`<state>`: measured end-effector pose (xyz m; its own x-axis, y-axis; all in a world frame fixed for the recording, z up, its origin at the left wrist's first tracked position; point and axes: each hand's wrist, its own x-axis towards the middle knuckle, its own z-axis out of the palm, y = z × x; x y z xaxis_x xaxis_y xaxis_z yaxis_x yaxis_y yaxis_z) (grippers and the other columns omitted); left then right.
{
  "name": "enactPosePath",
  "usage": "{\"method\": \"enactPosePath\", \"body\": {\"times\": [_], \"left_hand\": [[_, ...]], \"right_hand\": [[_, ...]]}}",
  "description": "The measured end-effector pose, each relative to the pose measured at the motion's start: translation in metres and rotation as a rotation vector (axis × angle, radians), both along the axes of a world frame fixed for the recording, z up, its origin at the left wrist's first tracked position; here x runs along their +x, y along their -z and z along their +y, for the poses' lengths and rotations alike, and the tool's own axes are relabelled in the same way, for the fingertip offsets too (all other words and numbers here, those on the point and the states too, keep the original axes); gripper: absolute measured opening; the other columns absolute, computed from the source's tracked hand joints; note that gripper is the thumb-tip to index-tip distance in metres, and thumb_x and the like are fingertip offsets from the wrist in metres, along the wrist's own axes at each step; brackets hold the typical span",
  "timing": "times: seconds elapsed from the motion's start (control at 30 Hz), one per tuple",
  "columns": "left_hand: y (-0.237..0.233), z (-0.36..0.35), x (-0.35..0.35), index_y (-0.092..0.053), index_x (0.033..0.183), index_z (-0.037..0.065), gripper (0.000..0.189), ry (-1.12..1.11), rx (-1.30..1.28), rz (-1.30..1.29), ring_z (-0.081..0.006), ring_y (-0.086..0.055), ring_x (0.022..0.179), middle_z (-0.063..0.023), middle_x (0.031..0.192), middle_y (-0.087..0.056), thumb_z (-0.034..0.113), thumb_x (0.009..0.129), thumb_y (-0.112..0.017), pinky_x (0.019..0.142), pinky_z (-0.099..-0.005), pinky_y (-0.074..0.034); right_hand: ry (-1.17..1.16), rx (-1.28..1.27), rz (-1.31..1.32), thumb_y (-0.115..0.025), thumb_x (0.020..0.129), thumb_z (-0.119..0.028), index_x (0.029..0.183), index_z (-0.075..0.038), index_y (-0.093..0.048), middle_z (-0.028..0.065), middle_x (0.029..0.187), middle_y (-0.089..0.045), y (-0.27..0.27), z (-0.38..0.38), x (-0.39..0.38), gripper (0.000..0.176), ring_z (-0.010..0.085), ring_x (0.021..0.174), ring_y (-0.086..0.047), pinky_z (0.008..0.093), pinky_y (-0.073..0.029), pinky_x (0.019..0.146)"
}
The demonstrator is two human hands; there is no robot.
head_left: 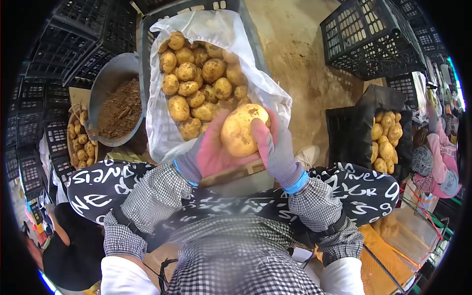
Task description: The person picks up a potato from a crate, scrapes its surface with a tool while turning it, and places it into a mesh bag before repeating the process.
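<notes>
A large pale yellow potato with brown dirt on its skin is held between my two gloved hands. My left hand, in a pink and grey glove, cups it from the left and below. On the right side my right hand presses it, the thumb lying on its surface. Just beyond the hands, a crate lined with white plastic holds several more dirty potatoes.
Left of the crate stands a grey bucket with soil. Potatoes fill a black-lined crate at right, and others lie at far left. Black crates are stacked around. Other people are at both sides.
</notes>
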<state>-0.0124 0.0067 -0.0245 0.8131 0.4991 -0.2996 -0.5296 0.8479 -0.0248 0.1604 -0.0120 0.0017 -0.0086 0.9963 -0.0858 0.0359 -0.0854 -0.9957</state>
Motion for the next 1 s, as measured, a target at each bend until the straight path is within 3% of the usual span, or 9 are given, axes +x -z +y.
{"method": "enactPosePath", "body": {"times": [0.1,0.2,0.3,0.5,0.6,0.7,0.73,0.9,1.0], "left_hand": [[0.003,-0.003,0.002,-0.042,0.142,0.015,0.057,-0.029,-0.158,-0.161,-0.0276,-0.045,0.133,-0.0076,0.144,-0.046,0.051,0.098,-0.048,0.109,-0.0569,-0.038],[0.002,-0.006,0.0,-0.042,0.142,0.016,0.056,-0.044,-0.145,-0.055,-0.0266,-0.046,0.133,-0.0057,0.145,-0.046,0.053,0.099,-0.045,0.106,-0.0576,-0.041],[0.012,-0.016,-0.005,-0.043,0.142,0.019,0.055,-0.056,-0.069,-0.091,-0.025,-0.047,0.131,-0.0034,0.143,-0.048,0.054,0.1,-0.04,0.101,-0.0577,-0.045],[0.007,-0.006,-0.011,-0.043,0.142,0.021,0.054,-0.004,-0.057,0.014,-0.0227,-0.049,0.13,-0.0007,0.143,-0.047,0.055,0.101,-0.033,0.098,-0.0491,-0.049],[-0.002,-0.006,-0.011,-0.042,0.142,0.016,0.054,-0.055,0.028,-0.026,-0.0212,-0.05,0.128,-0.004,0.141,-0.048,0.048,0.099,-0.048,0.099,-0.0427,-0.049],[-0.02,-0.003,-0.005,-0.04,0.142,0.008,0.06,-0.069,0.509,0.542,-0.0181,-0.05,0.125,-0.0081,0.138,-0.048,0.033,0.094,-0.065,0.1,-0.037,-0.048],[-0.025,-0.001,-0.006,-0.038,0.143,0.002,0.069,-0.076,0.674,0.683,-0.0153,-0.051,0.121,-0.0106,0.136,-0.049,0.02,0.087,-0.074,0.101,-0.0313,-0.046],[-0.039,0.004,-0.01,-0.047,0.138,0.001,0.054,-0.069,0.911,0.789,-0.0153,-0.054,0.117,-0.0087,0.129,-0.055,0.035,0.097,-0.06,0.099,-0.0295,-0.046],[-0.04,0.005,-0.011,-0.053,0.132,-0.001,0.051,-0.049,0.936,0.818,-0.0148,-0.056,0.113,-0.0085,0.122,-0.06,0.039,0.1,-0.053,0.099,-0.0285,-0.045]], "right_hand": [[0.062,-0.013,-0.15,-0.049,0.101,-0.031,0.129,0.006,-0.05,0.012,0.113,-0.061,0.043,-0.006,0.01,0.046,0.0159,0.103,-0.058,0.0315,-0.048,0.09],[0.093,0.001,0.088,-0.048,0.102,-0.037,0.123,0.004,-0.056,0.0105,0.105,-0.064,0.053,-0.006,0.007,0.047,0.0144,0.101,-0.059,0.0303,-0.048,0.088],[0.005,0.041,-0.361,-0.046,0.102,-0.041,0.121,0.003,-0.058,0.0084,0.1,-0.065,0.03,0.001,0.015,0.049,0.013,0.096,-0.06,0.0278,-0.049,0.084],[-0.026,-0.034,-0.182,-0.046,0.102,-0.043,0.121,0.001,-0.058,0.0054,0.1,-0.063,0.019,0.001,0.017,0.05,0.0116,0.092,-0.059,0.0269,-0.048,0.083],[-0.043,-0.147,-0.1,-0.051,0.1,-0.037,0.123,0.001,-0.058,0.0056,0.102,-0.064,-0.004,0.002,0.018,0.045,0.0113,0.096,-0.058,0.0273,-0.048,0.084],[-0.072,-0.153,-0.112,-0.061,0.094,-0.019,0.126,-0.003,-0.058,0.0062,0.099,-0.065,-0.007,0.002,0.02,0.035,0.0106,0.091,-0.061,0.0286,-0.05,0.076],[-0.109,-0.172,0.029,-0.062,0.093,-0.018,0.127,-0.002,-0.057,0.0064,0.104,-0.064,-0.008,0.003,0.02,0.038,0.0118,0.096,-0.06,0.0289,-0.049,0.081],[-0.353,-0.36,0.475,-0.068,0.088,-0.015,0.133,0.0,-0.052,0.0077,0.125,-0.057,-0.031,0.012,0.03,0.051,0.0166,0.114,-0.055,0.032,-0.045,0.098],[-0.334,-0.274,0.403,-0.073,0.084,-0.014,0.133,0.0,-0.05,0.0081,0.122,-0.058,-0.023,0.007,0.022,0.057,0.017,0.115,-0.055,0.0332,-0.046,0.098]]}}
